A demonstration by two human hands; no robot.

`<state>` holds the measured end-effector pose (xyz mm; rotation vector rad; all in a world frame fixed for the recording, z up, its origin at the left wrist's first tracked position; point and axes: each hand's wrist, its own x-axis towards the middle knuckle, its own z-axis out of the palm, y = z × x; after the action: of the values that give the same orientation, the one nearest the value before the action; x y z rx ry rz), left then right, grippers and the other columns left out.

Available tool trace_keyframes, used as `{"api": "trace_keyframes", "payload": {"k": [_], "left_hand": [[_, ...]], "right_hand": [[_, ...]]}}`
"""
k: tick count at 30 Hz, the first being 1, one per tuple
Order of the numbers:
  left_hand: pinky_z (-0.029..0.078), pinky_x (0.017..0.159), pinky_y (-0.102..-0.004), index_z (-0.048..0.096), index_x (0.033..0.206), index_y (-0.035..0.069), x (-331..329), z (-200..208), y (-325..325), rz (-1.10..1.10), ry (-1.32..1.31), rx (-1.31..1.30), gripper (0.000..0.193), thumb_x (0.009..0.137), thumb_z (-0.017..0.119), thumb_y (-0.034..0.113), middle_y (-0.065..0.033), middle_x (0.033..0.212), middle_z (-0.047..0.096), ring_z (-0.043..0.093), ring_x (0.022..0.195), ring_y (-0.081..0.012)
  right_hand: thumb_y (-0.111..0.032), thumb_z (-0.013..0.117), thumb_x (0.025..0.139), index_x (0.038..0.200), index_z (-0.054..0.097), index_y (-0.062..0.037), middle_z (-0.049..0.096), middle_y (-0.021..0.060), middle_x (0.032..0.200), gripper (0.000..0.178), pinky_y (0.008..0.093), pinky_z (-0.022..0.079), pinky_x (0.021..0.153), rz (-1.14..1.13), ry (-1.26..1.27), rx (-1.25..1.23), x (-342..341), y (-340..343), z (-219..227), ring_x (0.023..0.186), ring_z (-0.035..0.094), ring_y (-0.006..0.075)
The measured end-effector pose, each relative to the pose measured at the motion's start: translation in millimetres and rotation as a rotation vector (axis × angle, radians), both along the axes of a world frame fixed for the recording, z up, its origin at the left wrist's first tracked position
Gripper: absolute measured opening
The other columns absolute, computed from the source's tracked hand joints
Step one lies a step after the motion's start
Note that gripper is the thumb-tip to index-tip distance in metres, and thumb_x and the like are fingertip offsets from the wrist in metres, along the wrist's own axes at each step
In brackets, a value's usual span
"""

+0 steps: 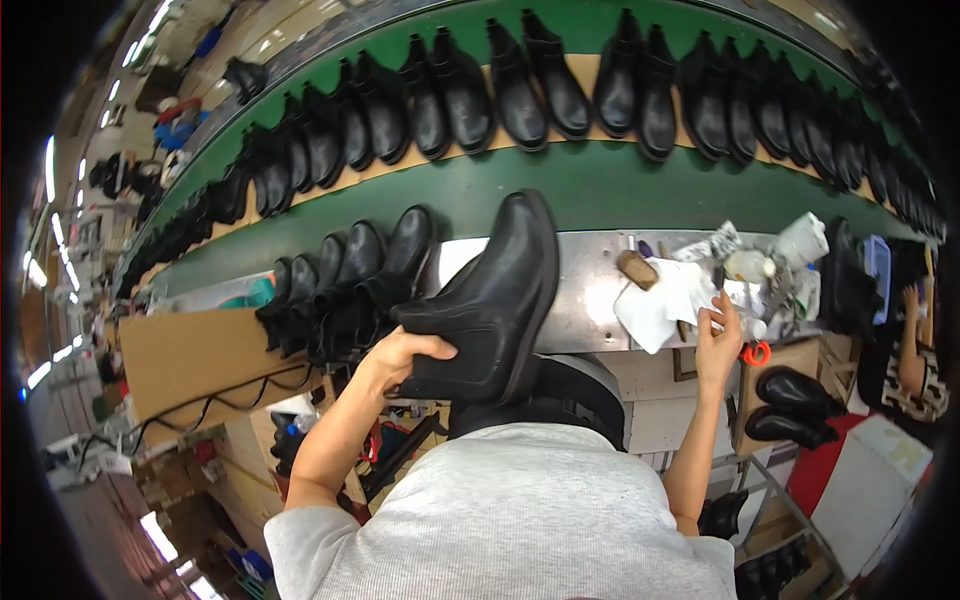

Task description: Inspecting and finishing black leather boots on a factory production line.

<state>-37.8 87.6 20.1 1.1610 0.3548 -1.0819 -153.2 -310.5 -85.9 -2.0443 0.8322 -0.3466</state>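
Left hand, arm bent up from below, clamped on the ankle opening of a black leather ankle boot, toe pointing away above the grey metal desk. Right hand raised, fingers pinching white cloth rags beside an orange ring.

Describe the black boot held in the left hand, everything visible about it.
The boot is a black ankle boot that looks like smooth, slightly shiny leather, with a darker elastic-looking side panel and a black sole along its right edge. It is held up over the metal bench edge, toe pointing away toward the green conveyor belt. The left hand grips its opening end; nothing else visibly touches it.
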Motion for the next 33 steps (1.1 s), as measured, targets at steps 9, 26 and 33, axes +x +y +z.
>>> {"api": "trace_keyframes", "payload": {"k": [9, 26, 33], "left_hand": [[0.046, 0.092, -0.0382, 0.052, 0.115, -0.007, 6, -1, -4, 0.067, -0.191, 0.055, 0.059, 0.057, 0.057, 0.001, -0.0192, 0.11, 0.059, 0.059, 0.1, -0.0314], [0.049, 0.089, -0.0378, 0.051, 0.117, -0.005, 7, -46, -56, 0.374, -0.051, -0.361, 0.054, 0.064, 0.053, -0.004, -0.0177, 0.108, 0.059, 0.06, 0.098, -0.0295], [0.048, 0.091, -0.0381, 0.049, 0.119, -0.004, -16, -35, -58, 0.327, -0.036, -0.28, 0.057, 0.062, 0.053, -0.006, -0.0173, 0.112, 0.058, 0.059, 0.101, -0.0273]], "right_hand": [[-0.006, 0.058, 0.08, 0.095, 0.064, 0.0015, 0.06, 0.0173, 0.092, 0.018, 0.0376, 0.047, 0.071, 0.032, 0.08, -0.359, 14, -19, -19, 0.081, 0.059, 0.0323], [-0.005, 0.063, 0.071, 0.064, 0.054, -0.0032, 0.062, 0.0095, 0.097, 0.011, 0.0358, 0.043, 0.077, 0.089, -0.338, -0.602, 44, -43, 4, 0.103, 0.053, 0.0273], [-0.002, 0.064, 0.077, 0.084, 0.056, 0.001, 0.056, 0.0117, 0.082, 0.012, 0.0304, 0.045, 0.064, 0.466, -0.275, -0.135, 55, 98, 66, 0.074, 0.056, 0.0234]]}}
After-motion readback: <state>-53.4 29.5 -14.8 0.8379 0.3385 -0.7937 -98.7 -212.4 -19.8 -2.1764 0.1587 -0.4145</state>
